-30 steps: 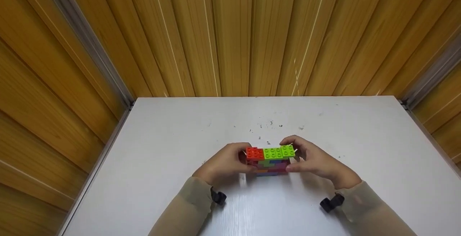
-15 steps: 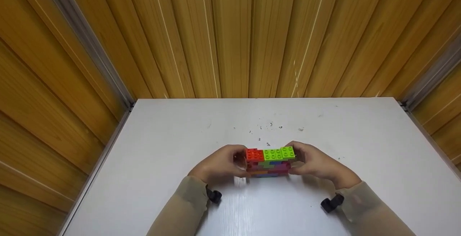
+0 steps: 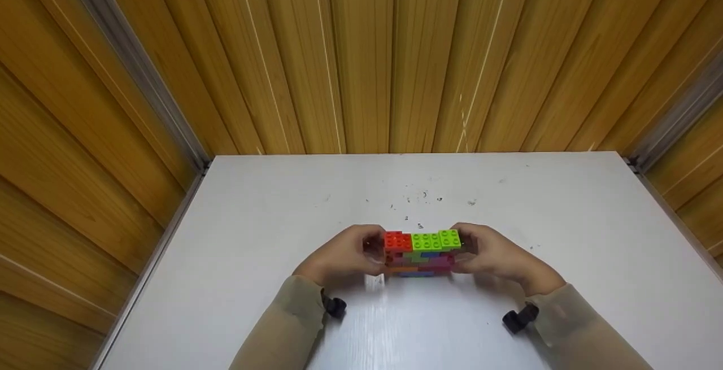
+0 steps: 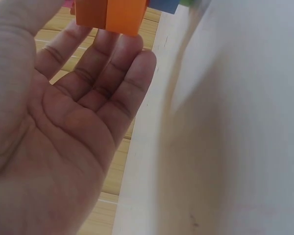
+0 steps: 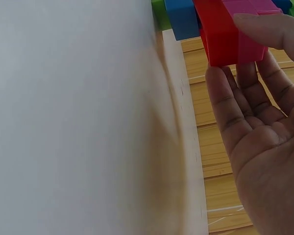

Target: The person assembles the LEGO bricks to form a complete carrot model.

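A small wall of stacked toy building bricks (image 3: 421,258) stands upright between the two hands on the white table (image 3: 271,206). Red bricks (image 3: 398,241) and lime green bricks (image 3: 426,242) form its top, studs up; blue, green, orange and magenta ones show below. My left hand (image 3: 342,254) holds the wall's left end, thumb in front and fingers behind. In the left wrist view an orange brick (image 4: 125,17) meets those fingertips. At the right end, my right hand (image 3: 500,254) grips likewise; its thumb presses a magenta brick (image 5: 252,46) beside a red brick (image 5: 218,39) in the right wrist view.
Dark scuff marks (image 3: 425,195) dot the tabletop beyond the hands. Behind the table's far edge rises a wood-patterned panel wall (image 3: 367,65), with more panels at both sides. Black wrist devices (image 3: 519,319) sit at the sleeve cuffs.
My left hand has shifted slightly left, its thumb drawn back toward the wall's end. The right hand's fingertips have come down from the top lime brick to behind the end. The wall stays nearly in place.
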A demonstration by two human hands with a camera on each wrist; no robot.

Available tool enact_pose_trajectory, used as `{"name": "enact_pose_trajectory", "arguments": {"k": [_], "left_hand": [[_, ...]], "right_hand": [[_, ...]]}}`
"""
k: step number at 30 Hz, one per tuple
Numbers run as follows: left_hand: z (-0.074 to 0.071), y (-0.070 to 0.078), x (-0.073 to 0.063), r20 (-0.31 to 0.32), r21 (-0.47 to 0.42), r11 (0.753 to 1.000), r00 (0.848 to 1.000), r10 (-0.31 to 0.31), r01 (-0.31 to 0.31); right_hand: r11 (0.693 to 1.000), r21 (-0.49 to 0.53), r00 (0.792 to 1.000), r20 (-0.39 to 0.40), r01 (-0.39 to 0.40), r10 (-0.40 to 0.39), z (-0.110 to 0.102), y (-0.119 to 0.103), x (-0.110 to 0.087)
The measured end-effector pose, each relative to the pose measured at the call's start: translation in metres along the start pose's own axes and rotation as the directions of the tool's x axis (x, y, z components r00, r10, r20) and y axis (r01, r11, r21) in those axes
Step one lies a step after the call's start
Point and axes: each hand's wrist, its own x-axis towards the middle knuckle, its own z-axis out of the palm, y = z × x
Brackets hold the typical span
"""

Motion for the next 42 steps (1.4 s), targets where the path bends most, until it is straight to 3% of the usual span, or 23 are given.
{"name": "enact_pose_trajectory", "arguments": {"k": [12,20,27,34,42], "left_hand": [[-0.001,-0.005,0.002,-0.03,-0.116,0.993,0.999,-0.022,0.018],[0.001,-0.003,0.005,-0.102,-0.121,0.992,0.994,-0.039,0.027],[0.003,-0.001,0.006,-0.167,-0.185,0.982,0.984,-0.067,0.036],[0.006,0.002,0.007,-0.221,-0.236,0.97,0.969,-0.111,0.057],[0.011,0.008,0.008,-0.283,-0.37,0.928,0.945,-0.161,0.048]], "right_hand": [[1.0,-0.01,0.999,-0.032,0.006,-0.007,0.001,0.001,0.0],[1.0,0.029,0.997,-0.075,-0.001,0.003,-0.002,0.001,0.002],[0.997,0.072,0.989,-0.148,0.008,0.003,-0.001,0.003,0.004],[0.99,0.137,0.973,-0.226,-0.007,0.038,0.0,0.003,0.004],[0.966,0.25,0.935,-0.325,-0.061,0.143,0.004,-0.002,0.006]]}}
